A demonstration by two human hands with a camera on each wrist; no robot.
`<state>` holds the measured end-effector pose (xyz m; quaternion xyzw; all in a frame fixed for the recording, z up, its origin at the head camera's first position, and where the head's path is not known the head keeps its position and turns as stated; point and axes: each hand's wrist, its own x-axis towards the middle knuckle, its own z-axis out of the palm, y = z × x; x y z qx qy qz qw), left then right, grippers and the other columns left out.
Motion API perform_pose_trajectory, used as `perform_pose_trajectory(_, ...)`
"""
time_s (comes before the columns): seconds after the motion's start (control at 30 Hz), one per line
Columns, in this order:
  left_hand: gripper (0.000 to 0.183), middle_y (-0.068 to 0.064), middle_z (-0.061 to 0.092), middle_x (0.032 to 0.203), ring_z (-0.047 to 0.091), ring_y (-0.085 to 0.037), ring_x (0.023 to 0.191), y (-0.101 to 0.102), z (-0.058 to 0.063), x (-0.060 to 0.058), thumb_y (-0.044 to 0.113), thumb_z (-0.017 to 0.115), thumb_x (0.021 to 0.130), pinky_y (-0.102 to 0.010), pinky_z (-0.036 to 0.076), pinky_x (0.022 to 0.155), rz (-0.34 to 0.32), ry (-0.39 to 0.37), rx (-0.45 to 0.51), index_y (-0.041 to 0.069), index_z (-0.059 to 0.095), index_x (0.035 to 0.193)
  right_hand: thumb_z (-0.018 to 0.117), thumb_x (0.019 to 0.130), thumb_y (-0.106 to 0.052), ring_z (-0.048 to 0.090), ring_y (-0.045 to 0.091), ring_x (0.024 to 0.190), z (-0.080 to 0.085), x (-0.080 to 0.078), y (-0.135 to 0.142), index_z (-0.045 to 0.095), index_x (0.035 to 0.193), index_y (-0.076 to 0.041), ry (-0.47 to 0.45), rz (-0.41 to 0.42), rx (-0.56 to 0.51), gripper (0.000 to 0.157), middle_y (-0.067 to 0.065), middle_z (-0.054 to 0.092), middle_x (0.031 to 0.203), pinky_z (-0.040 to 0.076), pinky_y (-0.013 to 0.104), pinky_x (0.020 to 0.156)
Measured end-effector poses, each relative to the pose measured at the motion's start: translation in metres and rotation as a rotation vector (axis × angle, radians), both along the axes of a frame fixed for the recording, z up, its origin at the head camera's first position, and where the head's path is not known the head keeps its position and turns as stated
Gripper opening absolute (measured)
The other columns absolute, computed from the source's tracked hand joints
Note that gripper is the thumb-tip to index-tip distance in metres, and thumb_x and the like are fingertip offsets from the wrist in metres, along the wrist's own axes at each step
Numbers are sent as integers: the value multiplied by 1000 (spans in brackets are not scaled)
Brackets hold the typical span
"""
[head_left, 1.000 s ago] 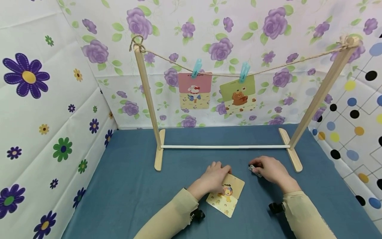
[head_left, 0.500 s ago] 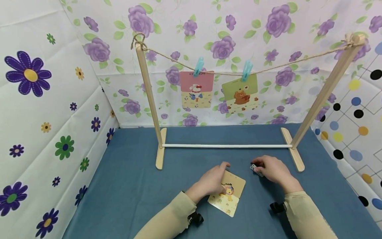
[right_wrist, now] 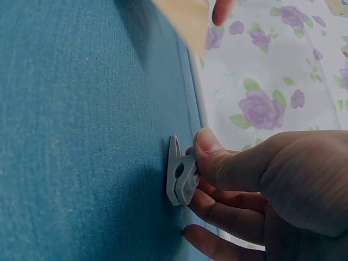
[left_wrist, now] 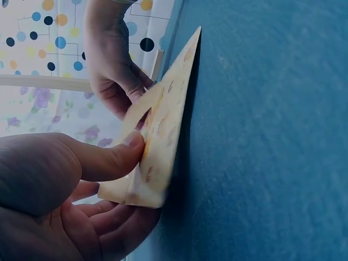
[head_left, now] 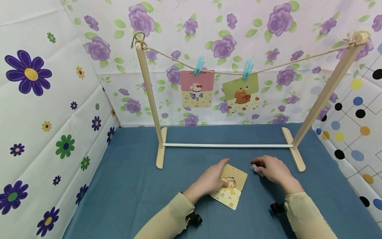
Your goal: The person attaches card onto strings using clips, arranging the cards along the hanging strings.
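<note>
A yellow card (head_left: 238,176) with a cartoon animal is pinched by my left hand (head_left: 210,179). In the left wrist view the thumb lies on the printed face of the card (left_wrist: 169,122) and the fingers are behind it; the card is tilted off the cloth. To the right, my right hand (head_left: 273,169) pinches a grey clothespin (head_left: 255,169) low over the cloth. The right wrist view shows the thumb against the side of the clothespin (right_wrist: 184,179), with its gripping end pointing toward the lower side of the view; the fingers are partly hidden behind it.
A wooden stand (head_left: 149,89) has a sagging twine line (head_left: 286,64) and a white rod (head_left: 226,145) along its base. Blue clothespins (head_left: 247,69) hold a pink card (head_left: 197,81) and a green card (head_left: 241,94) on the twine. Patterned cloths surround the blue tabletop (head_left: 125,186).
My left hand has closed its thumb on the yellow card and raised it off the cloth, slightly up and right. My right hand stays nearly still with the clothespin.
</note>
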<state>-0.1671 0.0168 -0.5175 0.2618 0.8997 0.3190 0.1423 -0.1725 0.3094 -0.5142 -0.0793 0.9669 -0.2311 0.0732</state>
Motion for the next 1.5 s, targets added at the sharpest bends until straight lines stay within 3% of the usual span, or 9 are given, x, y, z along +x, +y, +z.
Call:
perform_pose_trajectory(0.1, 82, -11, 59, 152, 63, -21, 123, -2, -2, -1, 6, 79, 97, -33, 52, 96, -16, -20, 27, 15, 37, 167, 76, 102, -20, 70, 39, 113, -1, 0, 0, 74, 136, -7, 2, -1, -1, 36, 15, 75, 123, 55, 61, 90)
perform_pose_trajectory(0.27, 71, -14, 63, 144, 64, -13, 99, -6, -3, -3, -3, 66, 104, -28, 52, 83, -37, -74, 91, 14, 37, 167, 76, 102, -20, 70, 39, 113, -2, 2, -1, 74, 136, -7, 2, -8, -2, 36, 15, 75, 123, 55, 61, 90)
perform_pose_trajectory(0.43, 72, -9, 69, 117, 63, -11, 76, -11, -1, -7, -3, 65, 105, -29, 51, 65, -26, -164, 156, 14, 34, 168, 76, 102, -20, 69, 39, 113, -1, 3, 0, 74, 136, -7, 4, -17, -5, 36, 15, 75, 123, 54, 62, 91)
perform_pose_trajectory(0.57, 72, 0, 63, 97, 56, -12, 65, -13, -1, -9, 1, 68, 104, -29, 47, 60, -23, -179, 182, 12, 35, 167, 76, 102, -19, 69, 40, 112, -2, 2, 1, 73, 136, -6, 8, -13, -8, 37, 15, 75, 123, 54, 62, 91)
perform_pose_trajectory(0.8, 70, 3, 63, 90, 56, -13, 61, -17, -4, -10, 2, 69, 104, -28, 45, 56, -16, -194, 208, 11, 38, 166, 76, 102, -19, 69, 40, 112, -2, 3, 0, 74, 136, -8, 10, -4, -13, 36, 16, 74, 124, 55, 61, 90)
perform_pose_trajectory(1.07, 67, 2, 67, 89, 66, -15, 64, -21, -8, -11, 3, 69, 104, -28, 49, 56, 6, -270, 326, 11, 41, 164, 76, 102, -18, 69, 37, 111, 0, 4, -2, 78, 130, -14, 40, 5, -1, 28, 13, 74, 122, 55, 61, 89)
perform_pose_trajectory(1.5, 65, -1, 69, 93, 62, -19, 65, -26, -5, -12, 5, 71, 102, -28, 41, 55, 49, -349, 473, 12, 45, 161, 77, 101, -20, 69, 29, 100, 0, 3, -2, 79, 125, -14, 21, -8, 21, 24, 10, 74, 116, 56, 55, 81)
